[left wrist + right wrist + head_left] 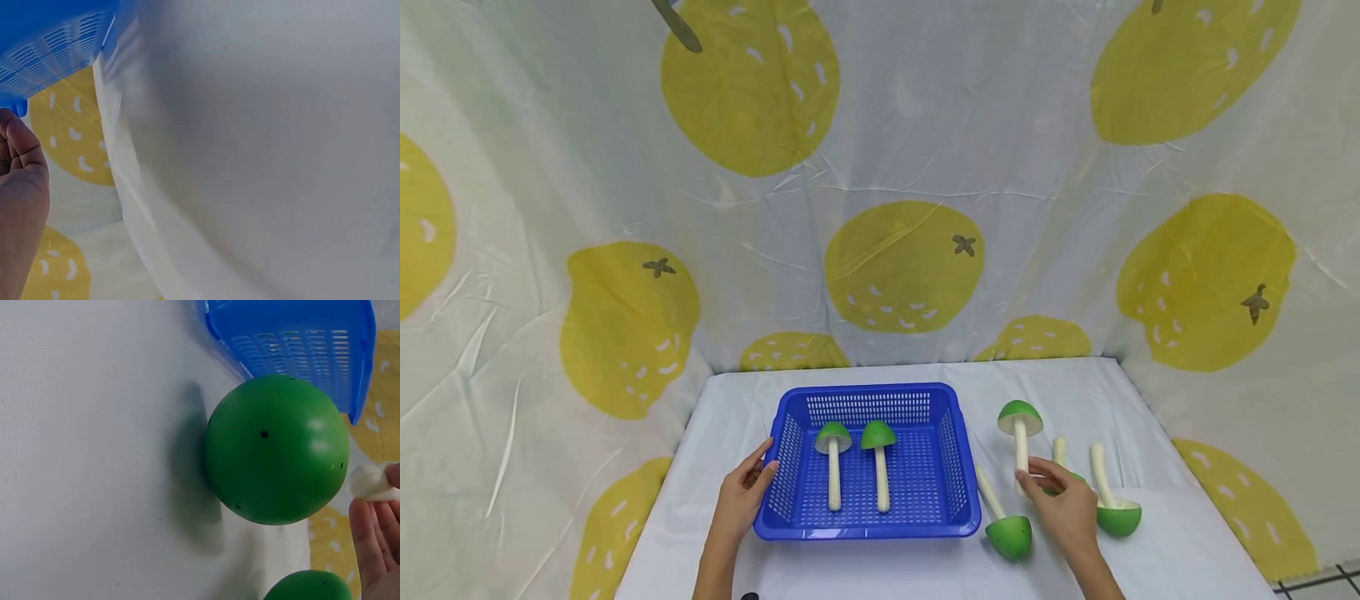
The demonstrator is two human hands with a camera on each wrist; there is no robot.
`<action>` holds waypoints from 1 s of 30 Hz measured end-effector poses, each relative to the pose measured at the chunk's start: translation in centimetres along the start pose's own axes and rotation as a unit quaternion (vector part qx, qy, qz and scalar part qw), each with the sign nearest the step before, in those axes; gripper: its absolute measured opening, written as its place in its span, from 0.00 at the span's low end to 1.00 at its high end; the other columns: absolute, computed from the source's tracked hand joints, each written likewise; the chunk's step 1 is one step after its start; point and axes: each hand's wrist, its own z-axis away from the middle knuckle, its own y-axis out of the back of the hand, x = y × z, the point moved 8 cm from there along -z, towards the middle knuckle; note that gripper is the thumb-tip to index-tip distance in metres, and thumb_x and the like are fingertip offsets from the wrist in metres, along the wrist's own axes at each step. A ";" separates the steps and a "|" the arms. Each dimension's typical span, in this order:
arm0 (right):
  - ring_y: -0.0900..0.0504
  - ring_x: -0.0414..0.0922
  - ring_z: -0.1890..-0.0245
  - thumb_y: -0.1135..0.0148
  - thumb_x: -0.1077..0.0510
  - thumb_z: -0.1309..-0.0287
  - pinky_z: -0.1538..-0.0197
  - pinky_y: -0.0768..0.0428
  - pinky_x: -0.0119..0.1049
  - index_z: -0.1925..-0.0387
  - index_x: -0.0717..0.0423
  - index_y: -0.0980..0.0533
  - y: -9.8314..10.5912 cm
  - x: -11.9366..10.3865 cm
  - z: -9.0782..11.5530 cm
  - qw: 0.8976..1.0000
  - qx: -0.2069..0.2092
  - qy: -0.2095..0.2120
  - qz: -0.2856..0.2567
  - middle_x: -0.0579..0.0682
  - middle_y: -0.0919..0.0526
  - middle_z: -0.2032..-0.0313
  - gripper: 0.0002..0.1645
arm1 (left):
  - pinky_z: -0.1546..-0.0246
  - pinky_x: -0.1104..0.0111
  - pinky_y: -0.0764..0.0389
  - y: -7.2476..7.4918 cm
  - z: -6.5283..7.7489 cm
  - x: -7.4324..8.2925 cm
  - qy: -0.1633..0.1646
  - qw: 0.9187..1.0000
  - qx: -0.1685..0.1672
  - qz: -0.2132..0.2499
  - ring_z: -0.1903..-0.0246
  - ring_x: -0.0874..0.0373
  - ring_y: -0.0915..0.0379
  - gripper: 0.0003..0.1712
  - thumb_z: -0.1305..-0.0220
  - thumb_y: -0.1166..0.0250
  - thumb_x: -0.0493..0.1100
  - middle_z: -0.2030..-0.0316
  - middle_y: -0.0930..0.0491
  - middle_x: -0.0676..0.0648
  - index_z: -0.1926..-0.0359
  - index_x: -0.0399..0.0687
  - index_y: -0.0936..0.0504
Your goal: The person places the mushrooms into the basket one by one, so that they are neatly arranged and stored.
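My left hand (741, 496) grips the left rim of a blue plastic basket (865, 533), its fingertips at the edge. Inside the basket lie two toy mushrooms, one on the left (833, 467) and one to its right (881, 467), both with green caps toward the far side. To the right of the basket, my right hand (1067, 504) pinches the white stem of another toy mushroom (1020, 421), cap pointing away from me. In the right wrist view, that stem's end (369, 481) shows between thumb and fingers.
Three more mushrooms lie on the white-covered table (850, 575) at the right: one beside the basket (1009, 536), one partly hidden behind my right hand (1059, 451), one farther right (1118, 518). Lemon-printed cloth (902, 267) hangs around the table's back and sides.
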 end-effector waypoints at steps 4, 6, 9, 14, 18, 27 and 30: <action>0.16 0.23 0.71 0.21 0.62 0.47 0.66 0.21 0.19 0.56 0.57 0.12 0.0 -0.7 0.1 1.000 0.002 0.008 -0.024 0.57 0.09 0.60 0.16 | 0.63 0.74 0.23 -0.1 0.0 -0.1 0.005 1.000 0.000 -0.001 0.66 0.63 0.26 0.30 0.28 0.34 0.53 0.60 0.21 0.46 0.29 0.55 0.24; 0.16 0.24 0.71 0.21 0.62 0.47 0.67 0.21 0.20 0.56 0.58 0.12 0.1 -1.1 0.1 0.999 0.006 0.009 -0.031 0.57 0.09 0.60 0.16 | 0.63 0.74 0.23 -0.1 0.2 0.4 0.015 1.000 -0.005 0.000 0.66 0.63 0.26 0.29 0.28 0.34 0.51 0.60 0.21 0.46 0.29 0.53 0.25; 0.16 0.24 0.70 0.21 0.63 0.47 0.68 0.21 0.21 0.55 0.57 0.12 0.1 -1.4 -0.1 0.999 0.008 0.005 -0.036 0.56 0.10 0.59 0.15 | 0.63 0.74 0.24 0.1 0.9 2.2 0.018 1.000 -0.013 0.002 0.66 0.63 0.27 0.29 0.27 0.35 0.48 0.60 0.22 0.45 0.28 0.48 0.26; 0.16 0.25 0.69 0.22 0.63 0.46 0.69 0.19 0.23 0.54 0.58 0.13 0.0 -1.9 -0.2 0.999 0.000 -0.001 -0.049 0.56 0.10 0.58 0.16 | 0.63 0.74 0.24 0.1 0.8 1.8 0.019 1.000 -0.008 -0.004 0.66 0.63 0.27 0.29 0.27 0.35 0.47 0.60 0.21 0.45 0.28 0.48 0.26; 0.15 0.26 0.69 0.22 0.61 0.45 0.70 0.19 0.24 0.53 0.57 0.13 0.0 -2.2 -0.2 0.998 -0.002 -0.013 -0.056 0.54 0.10 0.59 0.17 | 0.63 0.74 0.24 0.0 0.1 0.2 0.010 1.000 0.000 -0.010 0.65 0.63 0.27 0.30 0.28 0.34 0.52 0.59 0.21 0.46 0.28 0.52 0.25; 0.14 0.28 0.69 0.21 0.63 0.46 0.68 0.17 0.25 0.51 0.61 0.14 -0.8 -3.5 -0.2 0.993 -0.007 -0.018 -0.115 0.60 0.11 0.56 0.20 | 0.61 0.73 0.22 0.0 0.2 0.0 0.011 1.000 -0.004 -0.007 0.64 0.62 0.25 0.31 0.29 0.34 0.56 0.59 0.21 0.46 0.28 0.57 0.25; 0.13 0.29 0.69 0.21 0.63 0.47 0.68 0.16 0.26 0.50 0.62 0.14 -1.2 -3.9 -0.2 0.990 -0.015 -0.020 -0.138 0.62 0.11 0.55 0.21 | 0.61 0.73 0.22 0.0 0.2 -0.1 0.013 1.000 -0.004 -0.007 0.64 0.61 0.25 0.31 0.29 0.34 0.56 0.59 0.21 0.46 0.28 0.58 0.25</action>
